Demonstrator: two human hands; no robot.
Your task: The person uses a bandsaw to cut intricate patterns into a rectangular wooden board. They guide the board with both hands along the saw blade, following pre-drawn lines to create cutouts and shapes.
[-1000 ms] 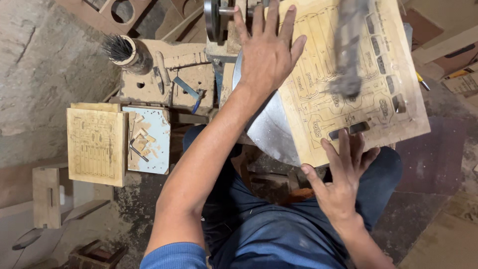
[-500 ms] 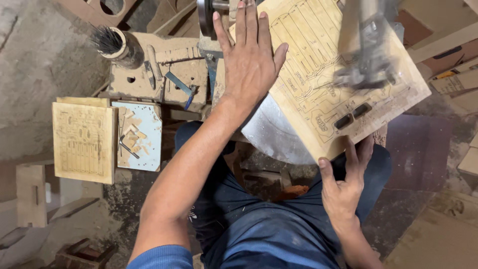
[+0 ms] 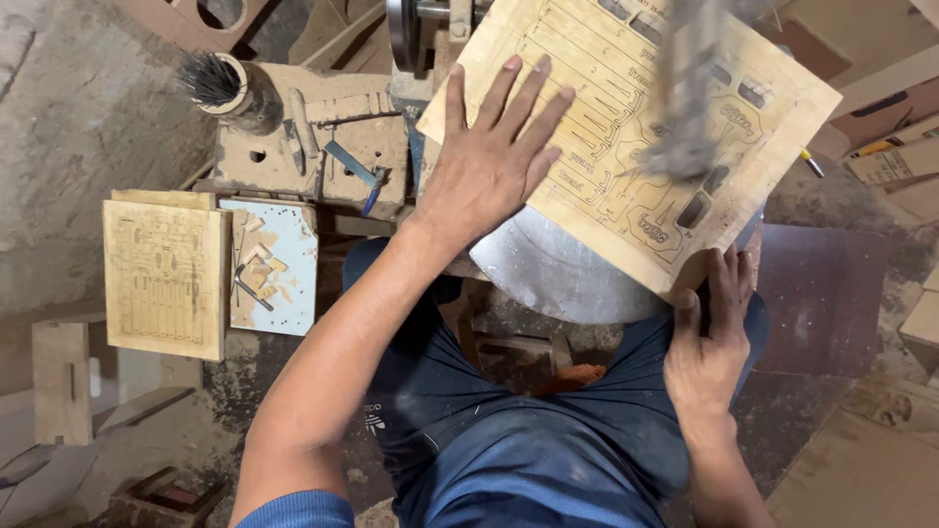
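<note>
Pressing left hand (image 3: 489, 171) flat on wooden panel (image 3: 626, 127); right hand (image 3: 709, 337) pinching its edge.

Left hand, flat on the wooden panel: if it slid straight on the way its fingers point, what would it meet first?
The left hand points up and right across the wooden panel. First in that line is probably the blurred upright tool part over the panel, though depth is unclear.

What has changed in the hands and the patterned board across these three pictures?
The right hand closed in and now grips the wooden board at its near corner. The board turned a little on the round metal table. The left hand stayed pressed flat on it.
</note>
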